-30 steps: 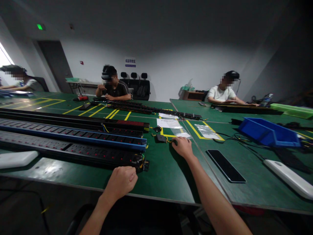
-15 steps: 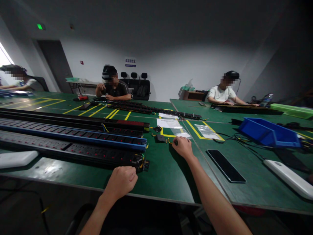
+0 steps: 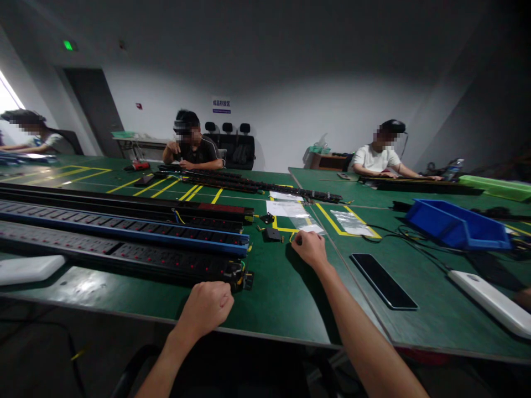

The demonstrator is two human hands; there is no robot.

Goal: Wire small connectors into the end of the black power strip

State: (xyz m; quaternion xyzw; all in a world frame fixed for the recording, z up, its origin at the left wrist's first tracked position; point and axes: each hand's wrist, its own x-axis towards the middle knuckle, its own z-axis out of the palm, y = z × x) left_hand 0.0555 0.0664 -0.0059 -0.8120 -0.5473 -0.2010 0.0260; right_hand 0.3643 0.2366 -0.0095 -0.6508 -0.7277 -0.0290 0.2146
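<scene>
Lying at the near left of the green tabletop (image 3: 277, 309), a rounded white plastic slab (image 3: 31, 270) sits before a long black socket strip (image 3: 166, 257) dotted with red. Behind this strip, and roughly parallel to it, runs a second black strip edged with a blue rail (image 3: 215, 243). The left hand (image 3: 209, 305) is curled into a fist just in front of the nearest strip's right end; whether it encloses or touches anything cannot be told. Yellow and green wires (image 3: 241, 269) show at that end, next to a small black connector (image 3: 248, 280). Farther right, a flat, dark, squarish block (image 3: 272, 235) rests on the table, with a tiny brass-coloured piece (image 3: 282, 239) just beside it. A short yellow wire (image 3: 291, 238) appears at the fingertips of the right hand (image 3: 309, 247), whose fingers are bent inward; whether they grip the wire is unclear. A black-screened phone (image 3: 384, 281) lies face up beyond the right forearm, followed by an open blue plastic bin (image 3: 456, 226) and a long white plastic case (image 3: 492, 303).
</scene>
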